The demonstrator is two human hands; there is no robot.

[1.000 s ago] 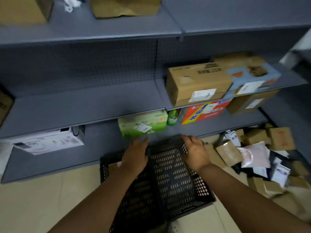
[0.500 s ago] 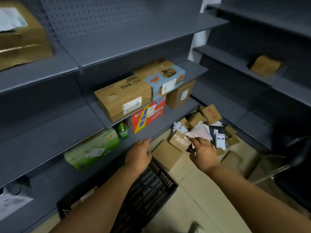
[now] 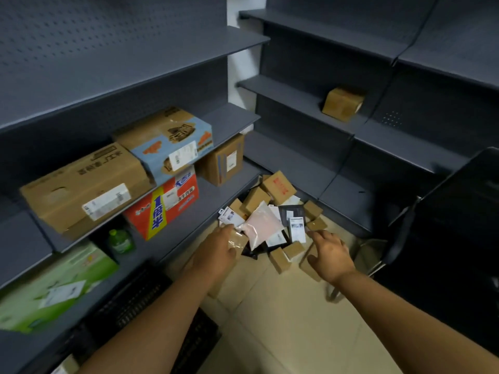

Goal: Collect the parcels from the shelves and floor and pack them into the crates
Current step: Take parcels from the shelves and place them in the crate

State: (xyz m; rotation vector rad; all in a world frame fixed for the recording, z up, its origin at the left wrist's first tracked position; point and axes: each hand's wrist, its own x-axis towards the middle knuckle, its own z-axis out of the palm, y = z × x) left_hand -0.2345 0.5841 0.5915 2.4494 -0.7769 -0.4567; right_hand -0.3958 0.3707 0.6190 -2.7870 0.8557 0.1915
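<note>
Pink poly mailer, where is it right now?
Head view, centre: the pink poly mailer lies on the floor parcel pile, between the left hand and right hand, by the corner shelves.

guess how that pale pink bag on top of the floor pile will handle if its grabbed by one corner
The pink bag looks like a soft plastic mailer, so it will probably sag and fold rather than stay flat. Its glossy film may be slippery. It lies loosely on other parcels near the left hand, so it should lift free easily.
</note>
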